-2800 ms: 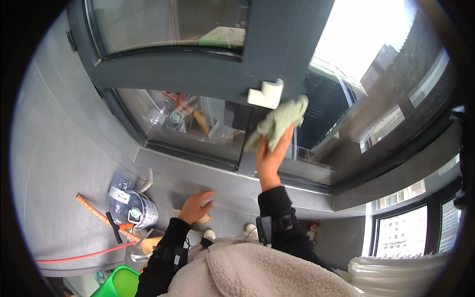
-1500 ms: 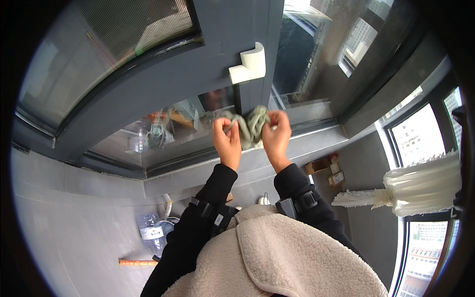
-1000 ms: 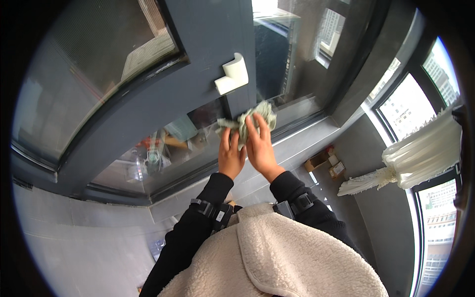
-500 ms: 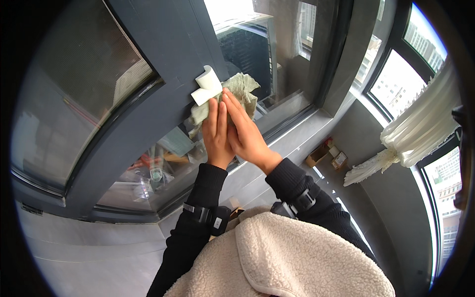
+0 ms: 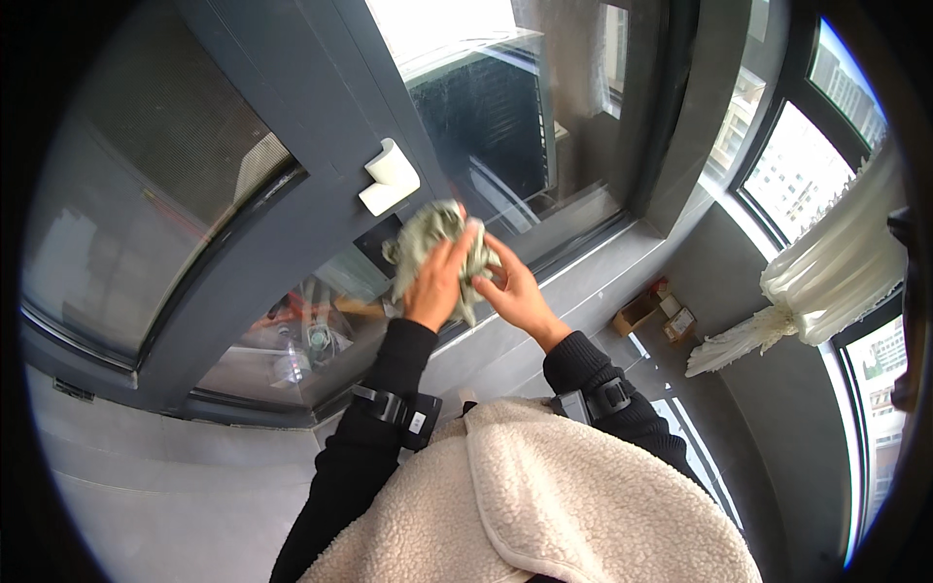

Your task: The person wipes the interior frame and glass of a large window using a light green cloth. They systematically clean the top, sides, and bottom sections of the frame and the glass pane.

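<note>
A crumpled grey-green cloth is bunched up between my two hands, in front of the window's dark frame. My left hand is closed on its near left side, with some fingers blurred. On the other side, my right hand grips the cloth's right edge between thumb and fingers. Just beyond the cloth, a white L-shaped window handle sits on the dark grey window frame. A small black square plate shows on the frame below the handle, partly covered by the cloth.
A glass pane lies behind the frame, with a sill along its lower edge. A white curtain hangs tied at the right. Small cardboard boxes stand on the floor by the wall. A mesh screen is at the left.
My hands have drawn back from the frame and handle toward me. The cloth, spread flat under my stacked hands before, is now gathered into a bunch, and the hands have come apart.
</note>
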{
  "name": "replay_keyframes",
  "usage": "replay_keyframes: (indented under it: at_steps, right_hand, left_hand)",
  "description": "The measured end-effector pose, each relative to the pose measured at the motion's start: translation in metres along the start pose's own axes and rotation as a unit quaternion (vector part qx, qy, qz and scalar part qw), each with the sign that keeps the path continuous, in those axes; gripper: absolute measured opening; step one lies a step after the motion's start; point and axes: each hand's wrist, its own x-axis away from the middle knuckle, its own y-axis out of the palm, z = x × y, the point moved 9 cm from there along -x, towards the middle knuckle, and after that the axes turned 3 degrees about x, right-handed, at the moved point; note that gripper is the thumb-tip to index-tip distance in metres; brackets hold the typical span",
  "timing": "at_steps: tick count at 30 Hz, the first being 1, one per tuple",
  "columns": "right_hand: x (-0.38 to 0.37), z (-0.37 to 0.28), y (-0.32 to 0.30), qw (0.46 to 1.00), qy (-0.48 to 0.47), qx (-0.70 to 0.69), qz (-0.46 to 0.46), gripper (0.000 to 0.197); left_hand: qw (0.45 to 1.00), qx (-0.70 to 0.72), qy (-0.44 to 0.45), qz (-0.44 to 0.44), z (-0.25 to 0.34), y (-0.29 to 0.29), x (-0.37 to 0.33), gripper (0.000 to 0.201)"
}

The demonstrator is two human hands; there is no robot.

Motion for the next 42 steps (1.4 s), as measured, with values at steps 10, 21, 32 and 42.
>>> replay_keyframes:
  at_steps: [10,21,32,42]
  right_hand:
    - [-0.013,-0.008,0.016,0.988,-0.1,0.118,-0.011,0.089]
    - [0.017,-0.006,0.02,0.999,-0.011,-0.021,-0.043,0.087]
    - [0.034,0.046,0.028,0.984,0.166,-0.028,-0.053,0.07]
    - [0.021,-0.05,0.041,0.995,-0.092,0.037,0.013,0.068]
  left_hand:
    - [0.995,0.103,0.012,0.014,-0.013,0.016,-0.005,0.069]
    - [0.993,0.033,0.065,0.087,0.0,-0.01,-0.003,0.065]
    - [0.991,0.021,-0.018,-0.131,-0.037,0.074,0.048,0.058]
    - [0.991,-0.029,0.108,0.079,-0.006,-0.025,-0.003,0.051]
